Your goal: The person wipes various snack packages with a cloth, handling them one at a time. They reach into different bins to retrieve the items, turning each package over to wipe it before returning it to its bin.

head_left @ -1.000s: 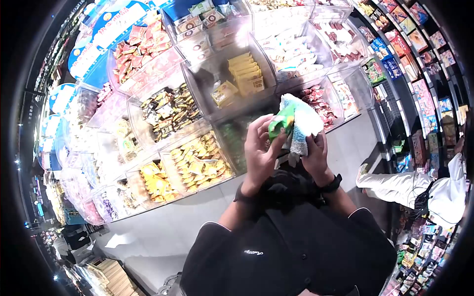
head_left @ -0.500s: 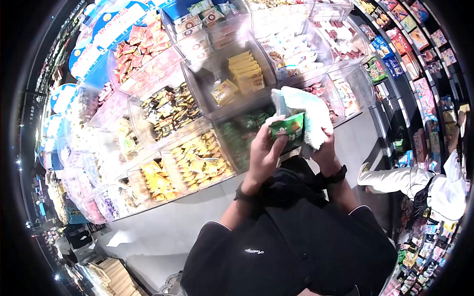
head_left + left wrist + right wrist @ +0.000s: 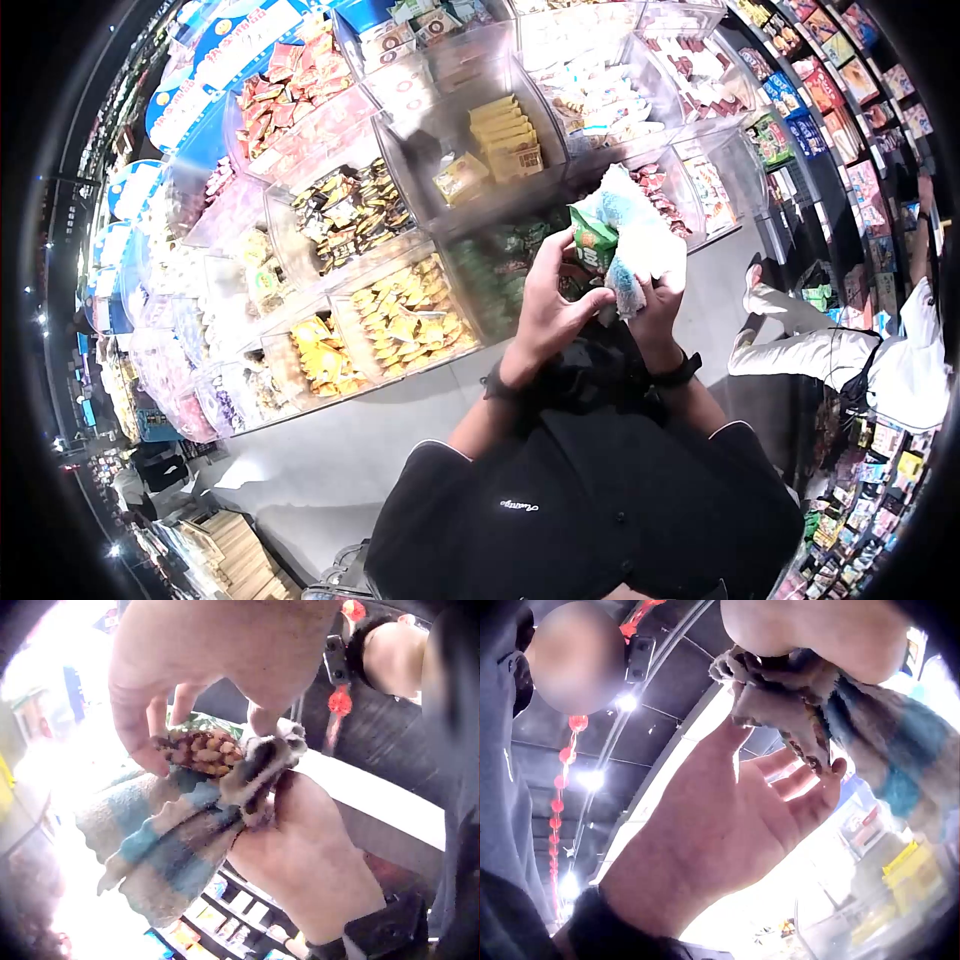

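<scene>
My left hand (image 3: 550,315) holds a green snack packet (image 3: 593,240) with its fingers at the packet's left edge. In the left wrist view, the packet (image 3: 206,751) shows a print of brown nuts. My right hand (image 3: 658,315) grips a white and blue cloth (image 3: 640,225), bunched against the packet's right side. Broad blue bands cross the cloth (image 3: 161,847) in the left wrist view, where it hangs in folds below the packet. From the right wrist view, the left hand's (image 3: 727,802) fingers reach the packet's edge beside the cloth (image 3: 911,742).
Clear-walled bins of wrapped snacks spread ahead and left, among them a bin of yellow packets (image 3: 505,140) and one of green packets (image 3: 500,270). Stocked shelves (image 3: 850,130) run along the right. A person in white (image 3: 905,365) is beside them. Grey floor (image 3: 400,440) lies below the bins.
The green packet has turned, from tilted to face-up and now upright against the cloth. The cloth has shifted and refolded around its right side. The person at the right has changed stance.
</scene>
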The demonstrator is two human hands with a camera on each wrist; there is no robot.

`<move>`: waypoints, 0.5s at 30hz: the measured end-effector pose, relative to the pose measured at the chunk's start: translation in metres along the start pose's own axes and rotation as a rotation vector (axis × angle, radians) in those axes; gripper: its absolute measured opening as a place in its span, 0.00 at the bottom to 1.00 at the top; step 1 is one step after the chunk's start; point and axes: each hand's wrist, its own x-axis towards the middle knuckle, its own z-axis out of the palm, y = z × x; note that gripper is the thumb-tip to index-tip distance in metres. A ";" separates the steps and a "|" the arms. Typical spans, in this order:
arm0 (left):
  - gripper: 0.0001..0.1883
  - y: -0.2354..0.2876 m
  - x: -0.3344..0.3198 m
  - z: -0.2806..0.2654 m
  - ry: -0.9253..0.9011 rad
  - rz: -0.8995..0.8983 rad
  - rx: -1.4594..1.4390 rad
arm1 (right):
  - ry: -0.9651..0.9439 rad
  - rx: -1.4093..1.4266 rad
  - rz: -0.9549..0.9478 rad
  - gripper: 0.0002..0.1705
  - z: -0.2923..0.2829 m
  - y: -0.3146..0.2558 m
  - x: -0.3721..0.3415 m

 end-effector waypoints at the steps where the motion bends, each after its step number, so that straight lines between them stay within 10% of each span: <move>1: 0.37 -0.001 -0.001 0.002 -0.018 -0.097 -0.156 | -0.013 0.058 -0.021 0.18 -0.003 0.010 0.000; 4: 0.35 0.006 -0.001 0.003 0.029 -0.110 -0.146 | -0.110 0.107 0.091 0.16 -0.006 0.007 0.011; 8: 0.31 0.001 -0.002 0.001 0.042 -0.098 -0.413 | -0.284 -0.758 -0.561 0.10 -0.024 0.023 0.006; 10: 0.31 -0.003 -0.003 0.000 0.051 -0.110 -0.472 | -0.193 -0.238 -0.090 0.17 -0.015 0.020 -0.006; 15: 0.31 -0.010 -0.006 0.002 0.046 -0.206 -0.655 | -0.165 -0.003 0.005 0.28 -0.019 0.025 -0.023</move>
